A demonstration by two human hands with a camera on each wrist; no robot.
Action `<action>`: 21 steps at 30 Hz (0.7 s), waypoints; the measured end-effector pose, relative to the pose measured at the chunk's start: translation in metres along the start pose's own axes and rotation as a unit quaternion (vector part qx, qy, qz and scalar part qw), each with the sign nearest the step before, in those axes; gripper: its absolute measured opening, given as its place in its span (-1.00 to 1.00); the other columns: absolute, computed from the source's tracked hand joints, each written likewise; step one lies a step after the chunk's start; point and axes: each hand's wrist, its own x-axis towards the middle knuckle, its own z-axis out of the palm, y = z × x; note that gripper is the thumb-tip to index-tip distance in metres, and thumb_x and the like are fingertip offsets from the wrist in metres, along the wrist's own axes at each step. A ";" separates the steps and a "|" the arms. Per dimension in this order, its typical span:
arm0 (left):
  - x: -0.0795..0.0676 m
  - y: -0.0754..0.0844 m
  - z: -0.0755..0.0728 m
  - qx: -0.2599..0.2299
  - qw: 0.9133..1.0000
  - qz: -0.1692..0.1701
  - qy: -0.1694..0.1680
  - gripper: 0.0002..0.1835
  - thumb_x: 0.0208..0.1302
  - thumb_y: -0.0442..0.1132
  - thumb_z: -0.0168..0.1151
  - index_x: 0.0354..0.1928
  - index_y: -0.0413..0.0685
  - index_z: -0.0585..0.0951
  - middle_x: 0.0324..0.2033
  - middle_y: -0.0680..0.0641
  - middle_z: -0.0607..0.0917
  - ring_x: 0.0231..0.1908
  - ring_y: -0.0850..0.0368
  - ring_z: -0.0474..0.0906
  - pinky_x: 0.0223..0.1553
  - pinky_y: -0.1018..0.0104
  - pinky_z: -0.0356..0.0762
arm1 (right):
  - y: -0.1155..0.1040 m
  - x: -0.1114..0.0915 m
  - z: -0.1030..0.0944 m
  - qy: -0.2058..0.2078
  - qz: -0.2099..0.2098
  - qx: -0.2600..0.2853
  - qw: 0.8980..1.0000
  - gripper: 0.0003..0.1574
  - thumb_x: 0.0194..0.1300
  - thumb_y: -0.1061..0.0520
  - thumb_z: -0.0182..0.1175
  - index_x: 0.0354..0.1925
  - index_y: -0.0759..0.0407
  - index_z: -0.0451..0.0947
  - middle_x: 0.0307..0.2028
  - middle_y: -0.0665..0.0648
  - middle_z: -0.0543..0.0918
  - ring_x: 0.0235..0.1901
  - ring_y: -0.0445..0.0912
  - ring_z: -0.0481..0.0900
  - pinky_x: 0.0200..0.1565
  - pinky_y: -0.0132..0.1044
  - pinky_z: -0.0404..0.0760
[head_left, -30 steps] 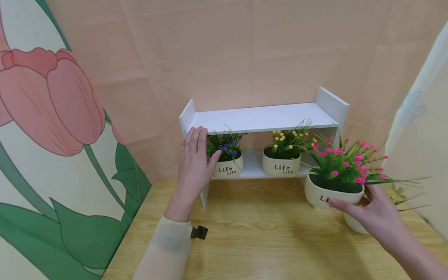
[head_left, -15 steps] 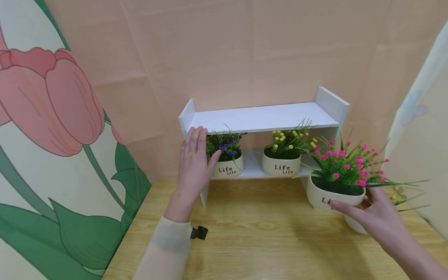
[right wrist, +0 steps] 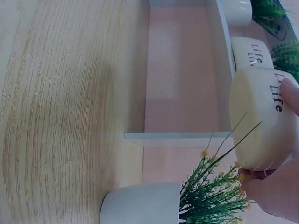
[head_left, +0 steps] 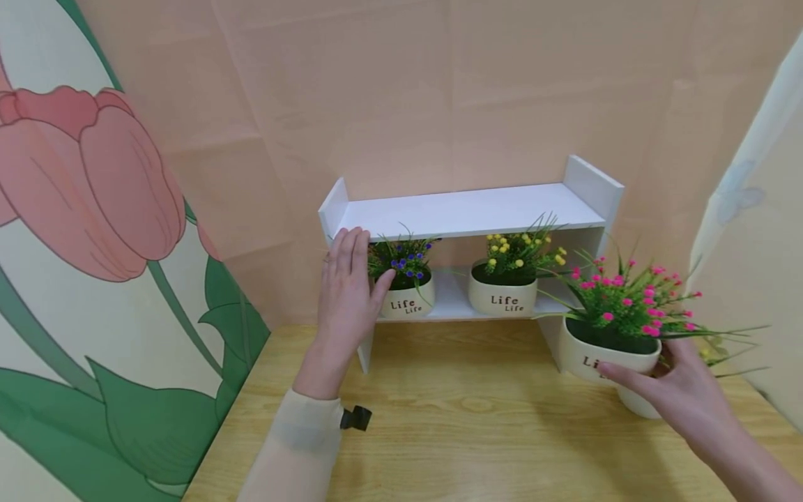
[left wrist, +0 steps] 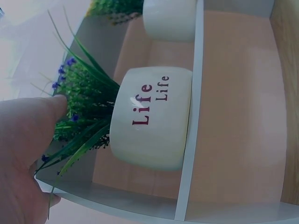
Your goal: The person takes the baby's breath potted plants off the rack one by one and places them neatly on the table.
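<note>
My right hand [head_left: 684,390] grips a cream pot [head_left: 608,355] of pink flowers, thumb across its front lettering. The pot is held off the table, in front of the right end of a white two-tier shelf [head_left: 452,209]. My left hand [head_left: 345,307] rests with fairly straight fingers at the shelf's left upper corner. Beside it, a pot of blue-purple flowers [head_left: 410,298] stands on the lower tier; its lettered front shows in the left wrist view [left wrist: 152,135]. A pot of yellow flowers [head_left: 504,293] stands farther right on that tier.
Another pale pot [right wrist: 140,205] with yellow flowers stands on the wooden table [head_left: 464,432] to the right of the shelf, partly hidden behind my right hand in the head view. A pinkish cloth backdrop [head_left: 408,90] hangs behind, and a tulip-print panel [head_left: 113,209] is at left.
My right hand, with the pink-flowered pot, has shifted slightly right and downward in the head view, away from the shelf's end. The left hand has stayed put.
</note>
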 end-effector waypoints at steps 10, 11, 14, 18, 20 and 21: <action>0.000 0.001 -0.001 0.003 1.000 0.000 -0.004 -0.16 0.69 0.11 0.20 0.71 -0.17 0.11 0.67 -0.21 0.17 0.74 -0.14 -0.17 0.71 -0.11 -0.12 | 0.001 -0.003 -0.001 -0.003 0.002 0.019 1.000 0.19 0.33 0.31 0.59 0.71 -0.19 0.23 0.33 -0.18 0.63 0.05 -0.38 0.74 -0.10 -0.50 0.72; 0.000 0.001 -0.001 0.002 1.000 0.000 -0.004 -0.16 0.69 0.11 0.20 0.71 -0.17 0.11 0.67 -0.21 0.17 0.74 -0.15 -0.17 0.71 -0.11 -0.12 | 0.001 -0.004 -0.002 -0.003 0.002 0.020 1.000 0.20 0.33 0.32 0.58 0.71 -0.18 0.23 0.33 -0.18 0.64 0.05 -0.38 0.74 -0.10 -0.50 0.71; 0.000 0.001 -0.001 0.000 1.000 0.000 -0.004 -0.16 0.70 0.10 0.20 0.71 -0.17 0.11 0.67 -0.21 0.17 0.74 -0.15 -0.17 0.71 -0.10 -0.12 | 0.003 -0.005 -0.003 0.001 0.003 0.017 1.000 0.19 0.32 0.32 0.59 0.70 -0.18 0.25 0.31 -0.19 0.65 0.03 -0.39 0.74 -0.11 -0.51 0.71; 0.000 0.001 -0.001 0.000 1.000 0.002 -0.002 -0.16 0.69 0.10 0.20 0.71 -0.18 0.12 0.67 -0.22 0.18 0.74 -0.15 -0.16 0.71 -0.11 -0.11 | 0.004 -0.006 -0.006 0.002 0.011 0.011 1.000 0.16 0.34 0.28 0.59 0.69 -0.20 0.27 0.27 -0.24 0.68 0.01 -0.38 0.75 -0.13 -0.50 0.71; 0.000 0.000 0.000 -0.001 1.000 0.003 0.002 -0.16 0.69 0.10 0.21 0.70 -0.18 0.12 0.67 -0.22 0.19 0.74 -0.16 -0.15 0.71 -0.13 -0.09 | 0.004 -0.006 -0.007 -0.002 0.013 0.008 1.000 0.14 0.35 0.27 0.59 0.68 -0.20 0.27 0.26 -0.24 0.69 0.00 -0.36 0.76 -0.14 -0.49 0.71; 0.000 0.000 0.000 -0.001 1.000 0.003 0.003 -0.16 0.69 0.10 0.21 0.70 -0.18 0.13 0.67 -0.22 0.19 0.74 -0.16 -0.15 0.70 -0.13 -0.09 | 0.004 -0.006 -0.008 -0.003 0.014 0.004 1.000 0.13 0.36 0.25 0.59 0.68 -0.21 0.28 0.25 -0.25 0.69 -0.01 -0.36 0.76 -0.15 -0.48 0.71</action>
